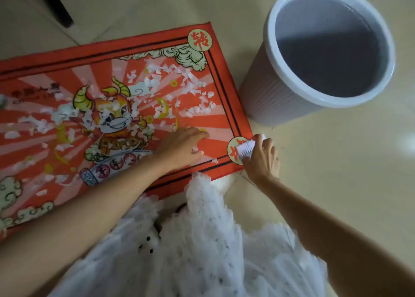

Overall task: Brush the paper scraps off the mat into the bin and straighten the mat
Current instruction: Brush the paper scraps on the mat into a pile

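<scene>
Two bare forearms reach out from the near edge over a white, dark-speckled ruffled garment (202,240) that fills the near middle and hides the person's legs and the floor beneath; both arms are cut off at the frame edge. The left hand (182,146) lies palm down on the near right part of the mat (67,58), fingers extended and slightly bent toward the right, with a small white scrap showing under the knuckles; whether it pinches anything I cannot tell. The right hand (262,159) is just off the mat's near right corner, its fingers curled round a small white brush (246,147) whose bristles touch the round corner emblem; most of the brush body is hidden inside the grip.

The mat is red with a horned cartoon figure and radiating stripes, lying askew on the beige tiled floor (336,162), its left end cut off by the frame and its near edge partly covered by the garment and left arm. White paper scraps (190,87) are scattered over it, thickest toward the far right, thinner and blurred toward the left.

Farther right, just beside the mat's right edge, stands a pale ribbed bin (269,90), upright, its inside dark and hard to read. At the far left, a dark slanted bar (56,6) is cut off by the top edge.
</scene>
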Demonstrator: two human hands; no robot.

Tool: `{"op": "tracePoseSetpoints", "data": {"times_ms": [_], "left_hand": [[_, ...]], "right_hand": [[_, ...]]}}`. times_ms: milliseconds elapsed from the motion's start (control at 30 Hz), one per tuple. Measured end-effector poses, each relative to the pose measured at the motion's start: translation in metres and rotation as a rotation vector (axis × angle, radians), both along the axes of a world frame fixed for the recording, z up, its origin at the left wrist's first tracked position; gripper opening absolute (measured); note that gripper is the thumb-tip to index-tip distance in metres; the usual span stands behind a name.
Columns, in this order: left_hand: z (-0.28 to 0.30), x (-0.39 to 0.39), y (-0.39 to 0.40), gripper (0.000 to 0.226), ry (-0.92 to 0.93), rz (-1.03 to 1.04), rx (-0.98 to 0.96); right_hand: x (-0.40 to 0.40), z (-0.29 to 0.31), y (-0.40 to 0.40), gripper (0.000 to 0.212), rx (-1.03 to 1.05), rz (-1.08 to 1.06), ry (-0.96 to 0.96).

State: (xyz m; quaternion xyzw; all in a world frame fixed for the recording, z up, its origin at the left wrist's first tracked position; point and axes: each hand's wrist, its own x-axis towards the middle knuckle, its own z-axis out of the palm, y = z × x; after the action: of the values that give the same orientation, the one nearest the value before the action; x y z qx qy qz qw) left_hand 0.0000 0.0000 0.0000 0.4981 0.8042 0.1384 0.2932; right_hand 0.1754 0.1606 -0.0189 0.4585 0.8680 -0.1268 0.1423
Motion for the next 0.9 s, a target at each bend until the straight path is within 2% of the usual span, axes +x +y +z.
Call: {"op": "tracePoseSetpoints", "data": {"times_ms": [133,467,700,900], "left_hand": [[-0.007,0.004,-0.001,0.052,0.054,-0.010,0.016],[-0.019,0.001,-0.025,0.060,0.067,0.062,0.087],[-0.010,-0.010,-0.059,0.065,0.149,0.202,0.088],[-0.002,-0.016,-0.096,0.072,0.160,0.268,0.085]], "right_hand": [[0.006,-0.011,0.005,0.056,-0.079,-0.076,-0.014],[0.012,-0.016,0.011,0.060,0.013,0.067,0.022],[-0.011,0.009,0.008,0.054,0.033,0.259,0.157],[-0.063,0.028,-0.030,0.064,-0.082,0.568,0.315]]}}
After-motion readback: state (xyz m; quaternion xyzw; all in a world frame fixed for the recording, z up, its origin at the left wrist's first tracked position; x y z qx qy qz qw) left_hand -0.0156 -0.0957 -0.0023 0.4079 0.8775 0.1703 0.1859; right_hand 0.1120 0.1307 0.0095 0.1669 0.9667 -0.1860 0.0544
